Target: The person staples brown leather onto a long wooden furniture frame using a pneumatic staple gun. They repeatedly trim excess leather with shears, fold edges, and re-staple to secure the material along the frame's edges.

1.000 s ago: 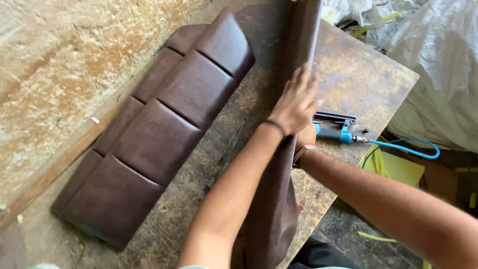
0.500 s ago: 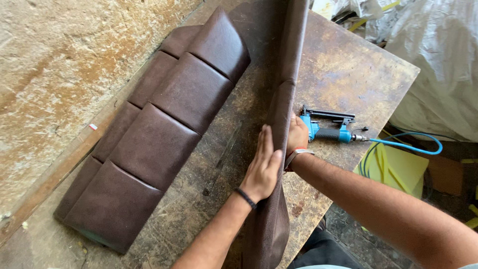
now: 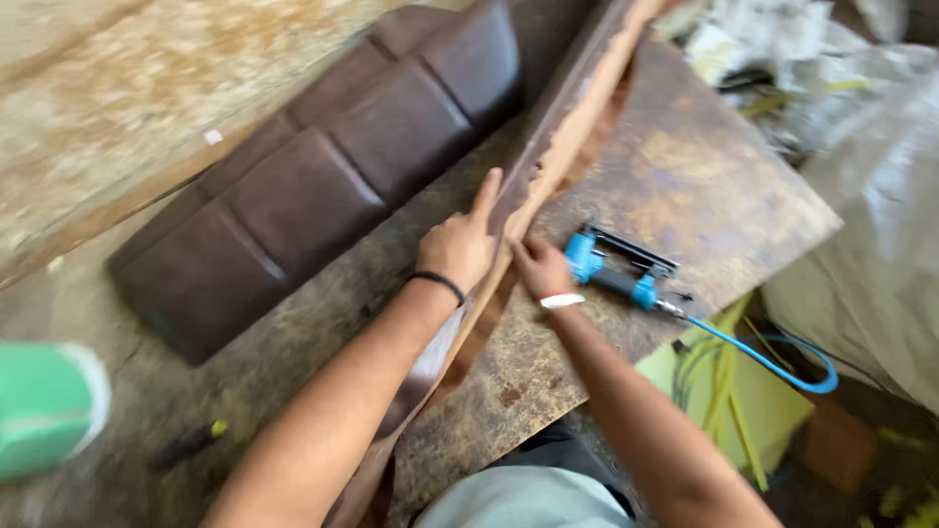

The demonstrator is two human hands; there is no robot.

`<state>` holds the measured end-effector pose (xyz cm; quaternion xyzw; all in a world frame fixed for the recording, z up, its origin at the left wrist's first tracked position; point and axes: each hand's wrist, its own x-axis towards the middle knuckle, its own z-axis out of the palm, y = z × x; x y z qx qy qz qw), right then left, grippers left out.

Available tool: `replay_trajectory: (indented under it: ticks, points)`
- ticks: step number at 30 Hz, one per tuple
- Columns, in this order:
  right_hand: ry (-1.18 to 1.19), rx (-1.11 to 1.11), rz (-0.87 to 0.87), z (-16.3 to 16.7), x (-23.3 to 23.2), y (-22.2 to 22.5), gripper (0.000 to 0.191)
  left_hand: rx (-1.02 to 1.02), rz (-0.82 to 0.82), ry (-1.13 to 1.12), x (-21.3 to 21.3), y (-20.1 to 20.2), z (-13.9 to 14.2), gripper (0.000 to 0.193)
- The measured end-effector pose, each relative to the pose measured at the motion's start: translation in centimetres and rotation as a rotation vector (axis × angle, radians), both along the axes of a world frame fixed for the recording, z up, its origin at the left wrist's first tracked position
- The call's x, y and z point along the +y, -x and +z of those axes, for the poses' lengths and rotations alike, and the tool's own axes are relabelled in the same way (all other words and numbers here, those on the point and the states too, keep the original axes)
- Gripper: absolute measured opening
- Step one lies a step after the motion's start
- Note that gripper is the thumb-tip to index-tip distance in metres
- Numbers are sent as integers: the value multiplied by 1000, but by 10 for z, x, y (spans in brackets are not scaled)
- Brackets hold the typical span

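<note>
Dark brown cushion at ten o'clock, quilted in square panels; long brown panel toward twelve o'clock, its raw edge pale tan; rust-brown table, mottled with yellowish patches; bright blue stapler with black top at three o'clock, trailing a blue hose; black band on the left wrist, white band on the right; blurred green object at eight o'clock
</note>
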<state>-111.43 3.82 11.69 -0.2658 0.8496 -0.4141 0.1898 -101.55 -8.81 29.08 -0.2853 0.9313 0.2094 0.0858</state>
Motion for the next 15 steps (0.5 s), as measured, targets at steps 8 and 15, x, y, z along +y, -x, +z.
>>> replay_trajectory:
  ticks: [8,15]
  points:
    - [-480,329,224,-45,97,86,91,59,-83,151,-15,-4,-12,96]
    - [-184,-197,158,43,72,85,45,4,-52,162,-15,-4,-3,96]
